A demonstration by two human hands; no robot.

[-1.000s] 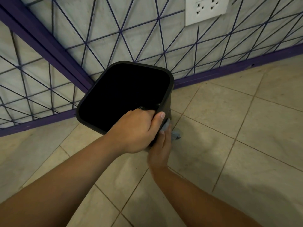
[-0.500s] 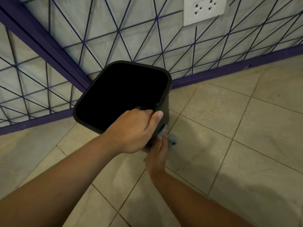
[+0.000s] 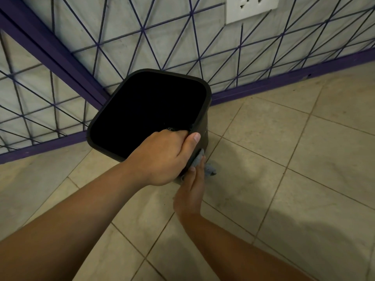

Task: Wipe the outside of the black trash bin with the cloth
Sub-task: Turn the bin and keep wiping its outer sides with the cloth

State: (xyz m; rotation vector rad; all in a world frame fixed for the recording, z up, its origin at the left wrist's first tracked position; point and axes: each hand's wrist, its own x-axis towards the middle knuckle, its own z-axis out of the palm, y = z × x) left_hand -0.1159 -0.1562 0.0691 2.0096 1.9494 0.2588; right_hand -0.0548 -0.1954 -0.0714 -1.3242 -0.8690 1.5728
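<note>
Left hand grips bin rim; right hand, fingers flat, presses cloth on wall at 12 o'clock.

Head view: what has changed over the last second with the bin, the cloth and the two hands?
The right hand with the blue-grey cloth has slid a little down the black trash bin's outer side, away from the rim, still pressing the cloth flat against it. The left hand keeps its grip on the near rim, thumb outside. The bin stays tilted in the wall corner.
</note>
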